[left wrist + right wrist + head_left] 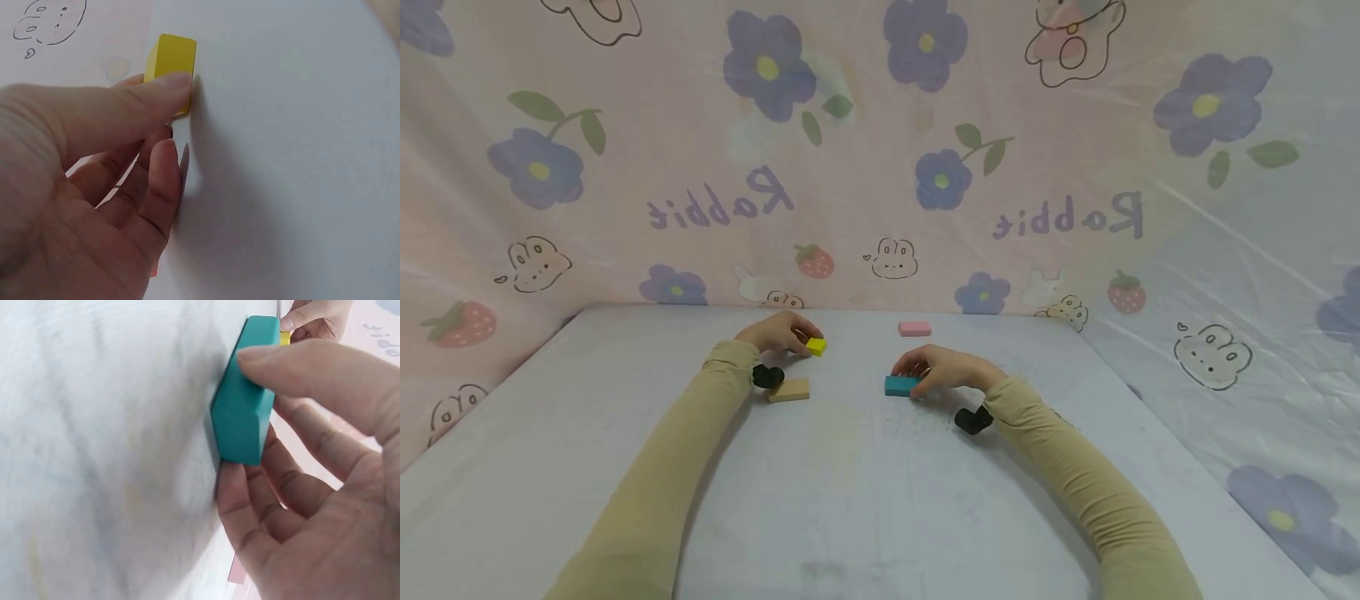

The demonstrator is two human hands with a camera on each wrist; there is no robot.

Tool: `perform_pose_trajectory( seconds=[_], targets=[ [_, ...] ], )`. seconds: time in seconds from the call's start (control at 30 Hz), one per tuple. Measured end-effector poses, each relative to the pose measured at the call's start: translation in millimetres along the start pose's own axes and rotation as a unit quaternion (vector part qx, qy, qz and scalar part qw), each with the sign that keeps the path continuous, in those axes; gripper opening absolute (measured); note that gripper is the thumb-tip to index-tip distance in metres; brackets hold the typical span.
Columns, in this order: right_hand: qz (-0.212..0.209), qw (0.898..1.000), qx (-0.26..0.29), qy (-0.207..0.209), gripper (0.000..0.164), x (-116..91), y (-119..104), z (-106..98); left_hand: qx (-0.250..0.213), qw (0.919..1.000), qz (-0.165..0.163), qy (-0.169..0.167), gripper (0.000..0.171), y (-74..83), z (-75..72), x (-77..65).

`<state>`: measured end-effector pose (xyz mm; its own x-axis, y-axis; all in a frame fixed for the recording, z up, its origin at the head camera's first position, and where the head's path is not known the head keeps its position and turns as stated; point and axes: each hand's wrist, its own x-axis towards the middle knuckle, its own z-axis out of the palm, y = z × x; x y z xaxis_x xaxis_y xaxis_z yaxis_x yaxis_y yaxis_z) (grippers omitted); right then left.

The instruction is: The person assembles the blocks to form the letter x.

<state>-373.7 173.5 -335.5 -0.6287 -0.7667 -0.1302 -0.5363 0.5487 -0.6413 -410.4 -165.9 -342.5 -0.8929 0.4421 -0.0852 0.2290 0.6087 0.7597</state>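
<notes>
In the head view my left hand (777, 332) is on the far left side of the table, pinching a yellow block (816, 347). The left wrist view shows the thumb laid across the face of this yellow block (175, 56), with fingers behind it. My right hand (953, 369) grips a blue-green block (900, 386) that lies lengthwise near the middle of the table. Seen from the right wrist, the thumb presses one face of the blue-green block (244, 425) and fingertips touch its other side and end.
A pink block (914, 329) lies near the table's back edge. Close to the left wrist is a tan wooden block (790, 390), partly covered by a black wrist camera (767, 377). A printed curtain (857, 150) hangs behind the white table (850, 500).
</notes>
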Motion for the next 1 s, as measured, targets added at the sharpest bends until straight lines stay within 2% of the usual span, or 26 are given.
perform_pose_trajectory(
  seconds=[0.33, 0.37, 0.57, 0.63, 0.8, 1.0],
  targets=[
    [0.001, 1.000, -0.002, 0.006, 0.039, 0, 2, 1, 0.011, 0.9998, 0.017, -0.007, 0.041, -1.7, -0.5, 1.1],
    [0.001, 1.000, -0.004, 0.007, 0.039, 0, 2, 2, 0.010, 0.9997, 0.017, -0.011, 0.041, 3.1, -0.8, -2.8],
    [-0.005, 1.000, -0.003, 0.015, 0.039, 0, 3, 3, 0.009, 0.9999, 0.011, -0.008, 0.041, 5.3, 0.2, -5.3],
    [-0.007, 1.000, -0.001, 0.016, 0.039, 0, 3, 3, 0.009, 0.9998, 0.017, -0.007, 0.040, 0.9, 1.0, -2.2],
    [-0.011, 1.000, 0.001, 0.024, 0.039, -1, 0, 0, 0.011, 0.9992, 0.036, -0.013, 0.041, 3.9, 2.6, -4.5],
    [-0.010, 0.999, -0.002, 0.033, 0.040, -2, -4, -4, 0.001, 0.9989, 0.042, -0.019, 0.041, 9.6, 4.4, -7.2]
  ],
)
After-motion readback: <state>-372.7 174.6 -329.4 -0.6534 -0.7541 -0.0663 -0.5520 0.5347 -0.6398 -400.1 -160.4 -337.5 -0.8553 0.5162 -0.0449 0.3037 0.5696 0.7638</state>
